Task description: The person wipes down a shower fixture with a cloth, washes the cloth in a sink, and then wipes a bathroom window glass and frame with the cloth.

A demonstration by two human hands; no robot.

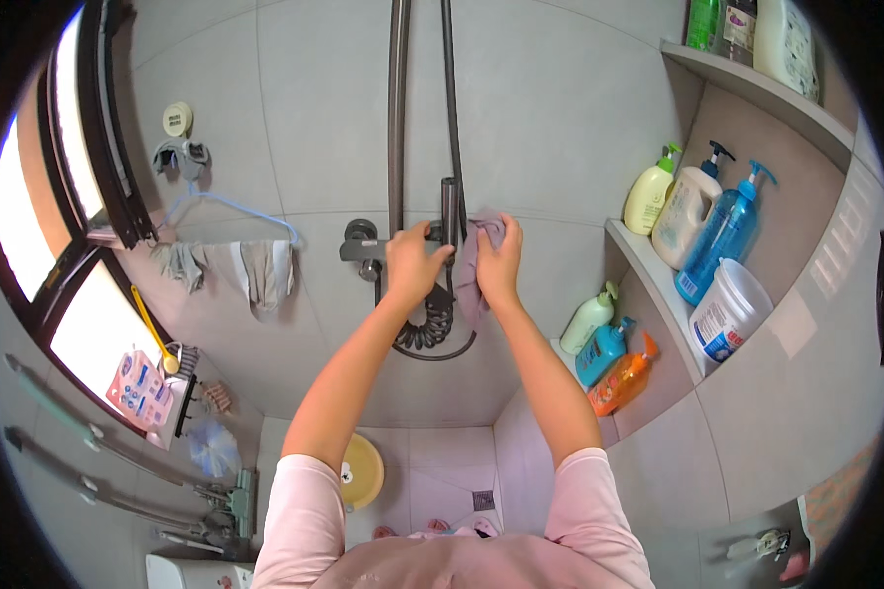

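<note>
My left hand grips the right part of a dark grey shower mixer on the tiled wall. Its thumb reaches towards a black cylindrical sprayer standing upright beside it. A mauve cloth is held in my right hand, just right of the sprayer, and its lower end hangs free. Below the mixer hangs a coiled black hose. A dark vertical shower pipe and a straight hose run up the wall. What my left fingers cover on the mixer is hidden.
Wall niches at right hold several pump bottles and a white tub. At left, a blue hanger carries cloths by an open window. A yellow basin and a drain are on the floor.
</note>
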